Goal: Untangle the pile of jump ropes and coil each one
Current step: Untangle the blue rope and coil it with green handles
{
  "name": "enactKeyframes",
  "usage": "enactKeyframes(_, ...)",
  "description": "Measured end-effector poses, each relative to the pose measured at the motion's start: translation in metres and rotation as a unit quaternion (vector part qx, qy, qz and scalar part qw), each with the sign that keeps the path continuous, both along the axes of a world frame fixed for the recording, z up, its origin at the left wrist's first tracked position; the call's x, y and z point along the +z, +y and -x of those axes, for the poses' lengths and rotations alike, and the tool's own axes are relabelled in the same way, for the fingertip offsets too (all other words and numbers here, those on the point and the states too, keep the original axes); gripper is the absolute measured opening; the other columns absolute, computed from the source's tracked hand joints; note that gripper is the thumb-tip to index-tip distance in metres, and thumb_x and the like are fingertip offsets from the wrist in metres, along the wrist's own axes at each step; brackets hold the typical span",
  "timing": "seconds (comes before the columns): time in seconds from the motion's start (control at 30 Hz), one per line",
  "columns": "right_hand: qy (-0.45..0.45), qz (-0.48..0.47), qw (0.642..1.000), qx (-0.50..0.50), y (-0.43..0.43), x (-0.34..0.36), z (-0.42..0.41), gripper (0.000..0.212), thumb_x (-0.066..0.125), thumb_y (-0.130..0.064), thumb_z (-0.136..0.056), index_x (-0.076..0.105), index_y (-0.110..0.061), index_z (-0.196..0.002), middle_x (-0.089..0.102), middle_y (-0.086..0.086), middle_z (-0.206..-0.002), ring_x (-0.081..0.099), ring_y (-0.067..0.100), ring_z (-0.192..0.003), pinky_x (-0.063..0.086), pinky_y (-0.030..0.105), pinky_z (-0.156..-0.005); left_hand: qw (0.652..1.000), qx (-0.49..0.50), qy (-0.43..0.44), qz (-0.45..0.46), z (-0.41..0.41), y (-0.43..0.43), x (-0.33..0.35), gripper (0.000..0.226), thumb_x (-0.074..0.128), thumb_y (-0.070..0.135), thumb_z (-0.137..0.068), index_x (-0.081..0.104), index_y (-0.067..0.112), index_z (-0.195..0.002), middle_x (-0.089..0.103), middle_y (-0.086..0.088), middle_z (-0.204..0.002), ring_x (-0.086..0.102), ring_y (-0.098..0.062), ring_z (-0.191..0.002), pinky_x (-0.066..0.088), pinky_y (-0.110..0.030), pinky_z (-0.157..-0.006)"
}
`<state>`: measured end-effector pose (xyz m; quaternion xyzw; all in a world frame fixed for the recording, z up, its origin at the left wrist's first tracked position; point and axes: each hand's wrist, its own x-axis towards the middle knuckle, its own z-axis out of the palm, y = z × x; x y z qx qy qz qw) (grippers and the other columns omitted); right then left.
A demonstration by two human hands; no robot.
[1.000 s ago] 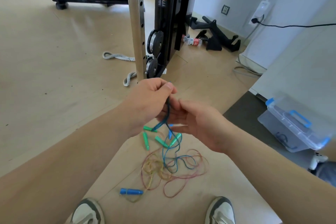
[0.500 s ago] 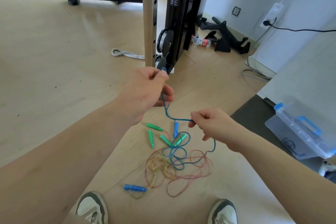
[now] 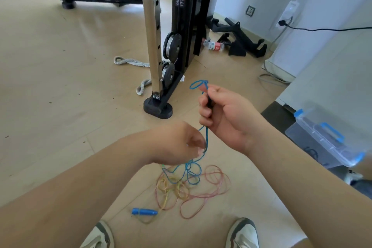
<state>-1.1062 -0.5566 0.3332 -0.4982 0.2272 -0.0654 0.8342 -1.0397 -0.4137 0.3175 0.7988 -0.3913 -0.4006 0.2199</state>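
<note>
My right hand grips a folded bunch of the blue jump rope, and a small loop of it sticks out above the fist. Two strands run down to my left hand, whose fingertips pinch the rope lower down. Below, the blue rope falls into loose loops on the floor, lying over a tangle of red and yellow ropes. A blue handle lies on the floor at the near left. The green handles are hidden behind my left hand.
A cable machine post with a black foot stands just beyond my hands, with a grey rope by it. A clear bin with blue latches sits on the right. My shoes are at the bottom edge.
My right hand rose from low right to take the rope bunch up high. My left hand dropped from the top and now pinches the rope lower, covering the green handles.
</note>
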Motion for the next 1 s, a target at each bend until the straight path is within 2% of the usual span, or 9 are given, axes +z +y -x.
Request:
enactKeyframes(0.2,-0.017,0.077,0.996,-0.034,-0.017,0.002,0.004,0.023,0.037,-0.011,-0.110,0.057,-0.007,-0.121,0.070,0.005,-0.079,0.065,0.022,-0.072,0.056,0.034,-0.069,0.989,0.075,0.032,0.123,0.010,-0.013,0.001,0.014,0.064,0.032,-0.097,0.074,0.026,-0.105,0.075,0.006,-0.101,0.073,-0.007,-0.086,0.059,-0.033,-0.088)
enactKeyframes(0.3,0.050,0.298,0.953,-0.016,-0.021,-0.004,0.010,0.033,0.040,-0.033,-0.110,0.066,-0.015,-0.117,0.078,0.007,-0.100,0.073,0.026,-0.099,0.057,0.044,-0.095,0.965,0.156,0.063,0.203,0.017,-0.024,0.010,0.018,0.055,0.015,-0.102,0.069,0.017,-0.091,0.075,-0.013,-0.091,0.077,-0.024,-0.078,0.061,-0.046,-0.082)
enactKeyframes(0.4,0.064,0.300,0.948,0.080,-0.023,-0.011,0.017,0.057,0.034,-0.056,-0.105,0.073,-0.015,-0.109,0.075,0.017,-0.095,0.071,0.040,-0.101,0.053,0.056,-0.102,0.919,0.261,0.054,0.291,0.011,-0.030,0.020,0.018,0.054,0.014,-0.104,0.067,0.011,-0.091,0.075,-0.020,-0.082,0.075,-0.035,-0.071,0.063,-0.052,-0.068)
enactKeyframes(0.5,0.057,0.292,0.937,0.181,-0.023,-0.013,0.026,0.042,0.035,-0.038,-0.111,0.068,-0.015,-0.122,0.077,0.013,-0.095,0.074,0.031,-0.098,0.051,0.051,-0.104,0.865,0.339,0.098,0.355,0.001,-0.031,0.031,0.018,0.051,0.014,-0.105,0.064,0.003,-0.098,0.076,-0.021,-0.085,0.076,-0.031,-0.069,0.065,-0.047,-0.067)
enactKeyframes(0.6,0.154,0.419,0.860,0.246,-0.025,-0.017,0.035,0.026,0.041,-0.025,-0.110,0.065,-0.018,-0.116,0.080,0.000,-0.091,0.070,0.012,-0.091,0.053,0.038,-0.096,0.817,0.399,0.145,0.392,-0.010,-0.029,0.038,0.023,0.046,0.016,-0.107,0.059,-0.003,-0.110,0.077,-0.018,-0.088,0.078,-0.029,-0.076,0.060,-0.055,-0.083)
enactKeyframes(0.7,0.215,0.503,0.794,0.266,-0.023,-0.019,0.037,0.028,0.039,-0.025,-0.108,0.063,-0.018,-0.098,0.079,0.001,-0.082,0.071,0.021,-0.088,0.056,0.045,-0.089,0.849,0.400,0.137,0.317,-0.020,-0.022,0.032,0.025,0.048,0.022,-0.107,0.061,0.002,-0.110,0.076,-0.020,-0.096,0.078,-0.030,-0.078,0.061,-0.053,-0.084)
enactKeyframes(0.8,0.154,0.519,0.822,0.176,-0.019,-0.011,0.032,0.027,0.038,-0.025,-0.108,0.060,-0.017,-0.096,0.075,0.007,-0.076,0.071,0.022,-0.073,0.060,0.048,-0.076,0.975,0.188,-0.078,0.089,-0.023,-0.009,0.015,0.021,0.057,0.029,-0.095,0.070,0.012,-0.100,0.075,-0.012,-0.095,0.075,-0.028,-0.083,0.063,-0.041,-0.076)
enactKeyframes(0.87,0.093,0.502,0.850,0.128,-0.014,-0.004,0.027,0.026,0.038,-0.023,-0.109,0.061,-0.016,-0.099,0.073,0.009,-0.076,0.071,0.022,-0.070,0.061,0.045,-0.065,0.989,0.024,-0.147,-0.021,-0.012,-0.006,0.006,0.025,0.066,0.034,-0.092,0.070,0.021,-0.113,0.074,0.002,-0.102,0.068,-0.016,-0.090,0.053,-0.025,-0.075)
enactKeyframes(1.0,-0.008,0.471,0.881,0.050,-0.001,0.010,0.020,0.025,0.040,-0.020,-0.110,0.065,-0.016,-0.107,0.074,0.008,-0.075,0.069,0.019,-0.067,0.046,0.016,-0.057,0.997,-0.026,-0.072,0.017,0.006,-0.012,-0.006,0.027,0.061,0.035,-0.098,0.068,0.024,-0.122,0.072,0.007,-0.104,0.066,-0.012,-0.093,0.049,-0.022,-0.076)
